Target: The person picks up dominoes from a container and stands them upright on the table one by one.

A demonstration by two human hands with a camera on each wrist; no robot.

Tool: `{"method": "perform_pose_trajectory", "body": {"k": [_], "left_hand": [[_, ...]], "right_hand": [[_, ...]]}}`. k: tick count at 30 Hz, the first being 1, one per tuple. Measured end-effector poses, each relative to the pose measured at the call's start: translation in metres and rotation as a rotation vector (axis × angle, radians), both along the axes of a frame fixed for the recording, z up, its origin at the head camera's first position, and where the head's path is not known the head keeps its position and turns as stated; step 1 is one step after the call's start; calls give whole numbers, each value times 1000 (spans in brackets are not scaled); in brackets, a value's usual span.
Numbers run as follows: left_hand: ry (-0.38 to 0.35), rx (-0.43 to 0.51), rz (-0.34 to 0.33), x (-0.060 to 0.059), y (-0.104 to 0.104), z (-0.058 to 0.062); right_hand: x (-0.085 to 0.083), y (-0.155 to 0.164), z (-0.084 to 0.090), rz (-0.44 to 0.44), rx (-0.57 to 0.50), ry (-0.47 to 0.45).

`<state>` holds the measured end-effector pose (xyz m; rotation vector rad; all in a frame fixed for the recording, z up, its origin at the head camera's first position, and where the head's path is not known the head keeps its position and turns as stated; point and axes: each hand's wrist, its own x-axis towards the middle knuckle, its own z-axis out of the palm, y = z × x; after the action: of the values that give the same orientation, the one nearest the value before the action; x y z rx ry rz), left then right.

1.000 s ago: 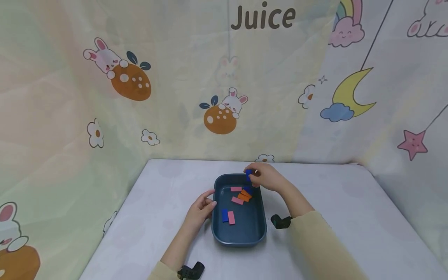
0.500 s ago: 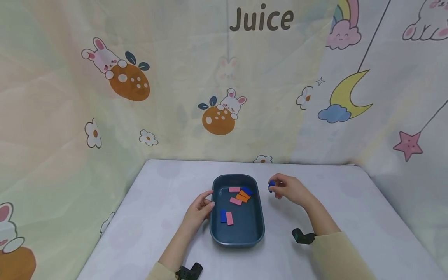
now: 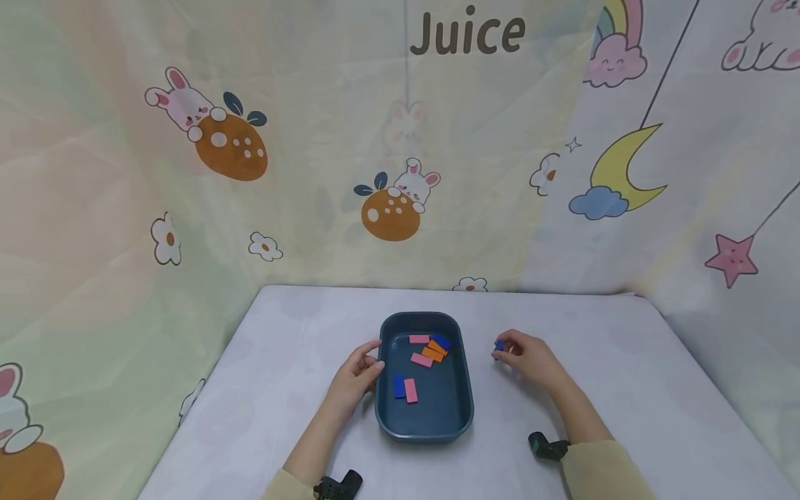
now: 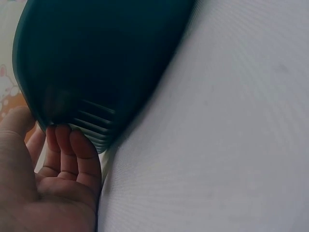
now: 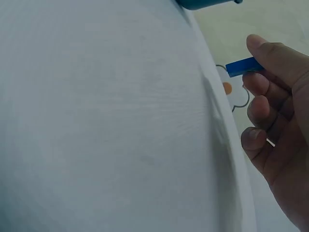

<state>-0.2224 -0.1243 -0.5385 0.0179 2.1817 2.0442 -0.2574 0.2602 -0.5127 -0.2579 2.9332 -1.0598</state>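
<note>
- The right hand (image 3: 528, 357) pinches a small blue block (image 5: 241, 67) between thumb and first finger; its remaining fingers are loosely bent around nothing.
- That block is to the right of the tray (image 3: 434, 417), well apart from it, and looks raised above the table (image 3: 575, 326) (how high, I can't tell).
- The left hand (image 3: 357, 375) is at the tray's left side, fingers slack and slightly bent, touching its wall and rim; it seems just to steady it.
- Inside the tray, toward its far right corner, two orange blocks (image 3: 433, 355) lie together against another blue block (image 3: 442, 342), with two pink blocks (image 3: 421, 360) near them.
- Closer to the tray's near left, a third blue block (image 3: 399, 386) and a third pink block (image 3: 410, 391) lie side by side.
- As for progress, my reading: one block is in hand outside the tray, not yet let go, so that step is unfinished; seven blocks sit within the tray, unheld.
- Behind the tray and table hangs a printed cloth (image 3: 312, 139).
</note>
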Motion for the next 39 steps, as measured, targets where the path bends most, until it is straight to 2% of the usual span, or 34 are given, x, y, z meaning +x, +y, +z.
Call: {"method": "perform_pose_trajectory", "body": {"k": [6,24,32,39], "left_hand": [[1,-18,-4,0,-1,0],[-5,-2,-5,0,0,4],[-6,-5,-5,1,-1,6],[-1,-16,-1,0,-1,2]], "right_hand": [[1,1,-9,-18,-7,-19],[-1,0,-18,31,24,-22],[0,5,-5,45,-13,-60],[-1,-1,24,100,-32,-19]]}}
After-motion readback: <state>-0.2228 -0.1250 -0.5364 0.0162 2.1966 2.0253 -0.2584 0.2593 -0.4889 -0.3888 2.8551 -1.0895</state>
